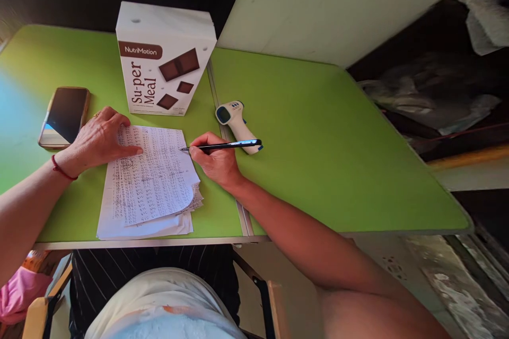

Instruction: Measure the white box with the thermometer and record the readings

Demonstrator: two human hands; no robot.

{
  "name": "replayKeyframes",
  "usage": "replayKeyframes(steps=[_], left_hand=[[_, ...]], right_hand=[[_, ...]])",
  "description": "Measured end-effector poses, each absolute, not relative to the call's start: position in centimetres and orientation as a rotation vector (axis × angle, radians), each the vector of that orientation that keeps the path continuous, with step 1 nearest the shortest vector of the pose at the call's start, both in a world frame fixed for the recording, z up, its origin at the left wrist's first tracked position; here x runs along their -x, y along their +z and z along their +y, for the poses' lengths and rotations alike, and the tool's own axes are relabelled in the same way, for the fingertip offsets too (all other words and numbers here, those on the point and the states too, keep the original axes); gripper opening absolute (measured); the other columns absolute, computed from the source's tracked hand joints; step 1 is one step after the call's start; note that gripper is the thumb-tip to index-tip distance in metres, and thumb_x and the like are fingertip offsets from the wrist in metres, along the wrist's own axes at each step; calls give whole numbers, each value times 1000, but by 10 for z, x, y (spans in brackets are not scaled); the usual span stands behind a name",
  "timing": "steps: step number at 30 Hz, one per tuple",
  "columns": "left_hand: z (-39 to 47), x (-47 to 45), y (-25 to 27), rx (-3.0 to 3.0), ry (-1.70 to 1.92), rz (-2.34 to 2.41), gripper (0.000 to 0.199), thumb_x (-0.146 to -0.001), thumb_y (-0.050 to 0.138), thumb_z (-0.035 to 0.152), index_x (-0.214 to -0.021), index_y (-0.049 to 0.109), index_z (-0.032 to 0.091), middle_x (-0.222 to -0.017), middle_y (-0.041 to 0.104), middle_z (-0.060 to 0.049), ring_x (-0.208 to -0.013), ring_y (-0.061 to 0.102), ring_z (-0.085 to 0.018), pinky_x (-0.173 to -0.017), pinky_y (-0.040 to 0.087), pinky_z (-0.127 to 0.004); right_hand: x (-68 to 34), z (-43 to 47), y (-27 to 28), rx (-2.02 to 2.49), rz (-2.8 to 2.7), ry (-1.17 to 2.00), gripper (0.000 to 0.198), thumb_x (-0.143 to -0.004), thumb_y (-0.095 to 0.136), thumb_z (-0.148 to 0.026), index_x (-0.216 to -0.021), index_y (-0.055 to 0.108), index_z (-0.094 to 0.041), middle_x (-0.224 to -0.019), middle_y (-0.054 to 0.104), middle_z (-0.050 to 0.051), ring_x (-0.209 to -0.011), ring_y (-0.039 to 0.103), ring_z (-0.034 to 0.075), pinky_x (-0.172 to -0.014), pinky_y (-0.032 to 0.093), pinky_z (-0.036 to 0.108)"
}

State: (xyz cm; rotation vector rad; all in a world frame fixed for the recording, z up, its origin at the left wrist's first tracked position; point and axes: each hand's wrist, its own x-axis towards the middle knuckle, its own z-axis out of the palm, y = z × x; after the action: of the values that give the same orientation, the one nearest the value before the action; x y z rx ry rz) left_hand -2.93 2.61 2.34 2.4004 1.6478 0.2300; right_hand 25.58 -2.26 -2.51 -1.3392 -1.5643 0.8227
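Note:
A stack of paper sheets (153, 185) covered in dense handwriting lies in front of me, its lower right corners curled and fanned. My right hand (217, 161) grips a black pen (234, 144), whose tip meets the top sheet near its right edge. Thumb and fingers apart, my left hand (104, 137) rests across the upper left of the sheets and presses them down. Just left of that hand lies a smartphone (66, 116) with a dark screen. Behind the paper stands a white "NutriMotion Su-per Meal" box (165, 63).
A white infrared thermometer (237, 126) lies right of the box, close to the pen's back end. The green folding table (338, 159) has a metal seam down its middle. A wall (318, 10) borders the far side, and plastic-wrapped items (429, 95) sit beyond the right edge.

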Motion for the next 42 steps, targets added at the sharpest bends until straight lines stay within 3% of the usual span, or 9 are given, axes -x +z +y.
replayKeyframes(steps=[42], left_hand=[[29,32,26,-2380,227,1663,73,-73,75,68,-124,68,17,-127,62,-16,-120,65,-40,-111,51,-56]], right_hand=[[-256,-15,-38,1181,-1585,746,9,-82,64,-28,-75,58,-25,-65,58,-4,-59,49,13,-60,45,29]])
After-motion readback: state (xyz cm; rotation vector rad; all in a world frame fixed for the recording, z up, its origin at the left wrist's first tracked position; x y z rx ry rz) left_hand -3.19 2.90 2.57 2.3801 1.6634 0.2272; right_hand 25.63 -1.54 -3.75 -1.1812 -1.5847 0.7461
